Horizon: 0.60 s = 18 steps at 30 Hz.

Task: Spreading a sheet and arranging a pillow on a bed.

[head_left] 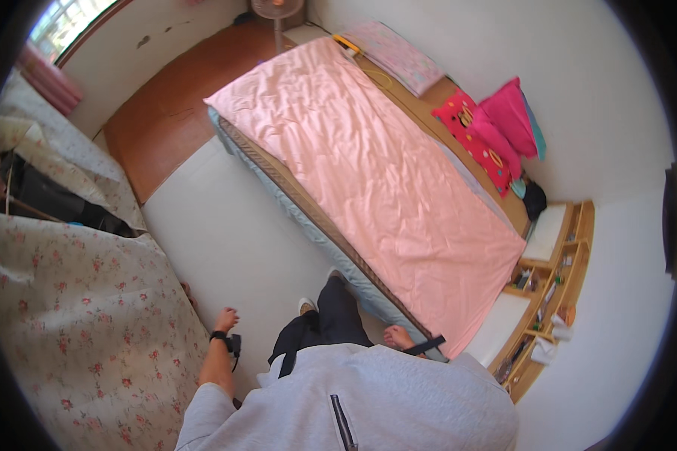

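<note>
My left hand (226, 319) hangs in the air over the pale floor, beside the flowered cloth cover. Its fingers are loosely bent and apart, and nothing shows in them. A black band with a small device (228, 341) circles that wrist. Close to the near corner of the bed is my right hand (396, 337), its fingers apart with nothing seen in them; a black strap (426, 346) crosses its wrist. Across the bed lies a wrinkled pink sheet (353, 165), leaving a strip of brown mattress side (316, 207) and light blue fabric (293, 214) showing along the near edge.
Red and magenta pillows (496, 135) and a folded patterned quilt (391, 56) lie along the wall side. A wooden headboard shelf (557, 293) holds small items. The flowered cover (90, 323) stands at left. A fan (277, 15) stands beyond the bed.
</note>
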Motion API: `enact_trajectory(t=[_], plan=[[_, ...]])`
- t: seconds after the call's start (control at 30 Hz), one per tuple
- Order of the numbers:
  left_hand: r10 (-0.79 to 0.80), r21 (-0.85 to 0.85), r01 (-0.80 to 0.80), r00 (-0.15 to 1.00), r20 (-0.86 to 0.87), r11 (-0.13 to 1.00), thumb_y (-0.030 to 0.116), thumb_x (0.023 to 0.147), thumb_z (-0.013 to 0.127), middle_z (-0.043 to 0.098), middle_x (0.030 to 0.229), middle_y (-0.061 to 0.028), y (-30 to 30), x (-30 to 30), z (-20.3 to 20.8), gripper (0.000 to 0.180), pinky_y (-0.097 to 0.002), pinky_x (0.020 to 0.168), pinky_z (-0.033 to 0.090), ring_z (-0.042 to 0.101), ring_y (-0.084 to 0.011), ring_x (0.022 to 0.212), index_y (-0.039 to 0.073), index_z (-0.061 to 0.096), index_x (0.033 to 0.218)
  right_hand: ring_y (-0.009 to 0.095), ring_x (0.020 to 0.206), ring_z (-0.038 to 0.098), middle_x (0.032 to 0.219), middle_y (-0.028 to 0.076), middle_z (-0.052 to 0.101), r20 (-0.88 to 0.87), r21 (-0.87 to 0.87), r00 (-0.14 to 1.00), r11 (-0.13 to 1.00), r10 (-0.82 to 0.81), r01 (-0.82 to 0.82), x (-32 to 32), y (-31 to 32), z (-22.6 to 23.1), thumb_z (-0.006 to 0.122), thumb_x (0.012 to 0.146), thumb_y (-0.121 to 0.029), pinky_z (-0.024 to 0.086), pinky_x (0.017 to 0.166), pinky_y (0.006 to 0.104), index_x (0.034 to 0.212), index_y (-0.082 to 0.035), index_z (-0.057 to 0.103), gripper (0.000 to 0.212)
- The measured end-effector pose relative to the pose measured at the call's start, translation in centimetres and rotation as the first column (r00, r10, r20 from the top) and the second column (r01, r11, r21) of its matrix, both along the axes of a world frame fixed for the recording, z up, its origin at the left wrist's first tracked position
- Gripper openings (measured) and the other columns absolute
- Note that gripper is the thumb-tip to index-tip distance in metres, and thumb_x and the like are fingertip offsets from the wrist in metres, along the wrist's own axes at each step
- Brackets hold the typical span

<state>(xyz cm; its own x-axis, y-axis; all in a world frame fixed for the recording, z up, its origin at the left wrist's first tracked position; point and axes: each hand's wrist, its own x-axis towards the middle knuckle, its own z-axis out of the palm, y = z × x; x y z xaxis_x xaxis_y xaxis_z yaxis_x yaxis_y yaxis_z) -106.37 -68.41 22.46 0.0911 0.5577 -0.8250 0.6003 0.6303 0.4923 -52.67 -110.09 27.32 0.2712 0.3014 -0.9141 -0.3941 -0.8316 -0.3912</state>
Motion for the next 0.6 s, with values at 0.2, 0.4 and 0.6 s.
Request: enact_trajectory(t=[0.2, 0.4, 0.6], plan=[[0.681, -0.562, -0.447, 0.658, 0.321, 0.696, 0.038, 0.097, 0.047, 0.064, 0.078, -0.0099, 1.3, -11.1, 5.8, 0.033, -0.0408, 0.047, 0.046, 0.058, -0.0240, 0.057, 0.010, 0.059, 0.107, 0.029, 0.074, 0.069, 0.088, 0.019, 0.067, 0.290, 0.153, 0.775, 0.772, 0.561, -0.616, 4.3, 0.8, -2.0, 0.054, 0.092, -0.009, 0.058, 0.065, 0.0403, 0.097, 0.004, 0.062, 0.015], [-0.785, 0.164, 0.837, 0.547, -0.291, 0.522, 0.034, 0.095, 0.054, 0.071, 0.097, -0.0132, 0.8, -7.3, 10.1, 0.032, -0.0415, 0.079, 0.055, 0.067, -0.0292, 0.089, 0.007, 0.071, 0.097, 0.033, 0.078, 0.068, 0.090, 0.023, 0.067, -0.059, -0.232, 0.987, 0.963, -0.151, 0.133, 6.5, 12.6, -6.2, 0.053, 0.093, -0.009, 0.057, 0.065, 0.0433, 0.101, 0.005, 0.063, 0.019], [-0.085, -0.124, 0.045, 0.936, -0.342, 0.991, 0.035, 0.093, 0.056, 0.071, 0.098, -0.0126, 6.6, -14.5, 23.6, 0.031, -0.0411, 0.080, 0.055, 0.067, -0.0291, 0.090, 0.008, 0.072, 0.097, 0.021, 0.052, 0.052, 0.062, 0.006, 0.060, 0.436, -0.328, 0.185, 0.347, 0.881, -0.879, 8.1, 43.0, -9.5, 0.055, 0.094, -0.018, 0.037, 0.045, 0.0436, 0.070, -0.015, 0.067, 0.027]])
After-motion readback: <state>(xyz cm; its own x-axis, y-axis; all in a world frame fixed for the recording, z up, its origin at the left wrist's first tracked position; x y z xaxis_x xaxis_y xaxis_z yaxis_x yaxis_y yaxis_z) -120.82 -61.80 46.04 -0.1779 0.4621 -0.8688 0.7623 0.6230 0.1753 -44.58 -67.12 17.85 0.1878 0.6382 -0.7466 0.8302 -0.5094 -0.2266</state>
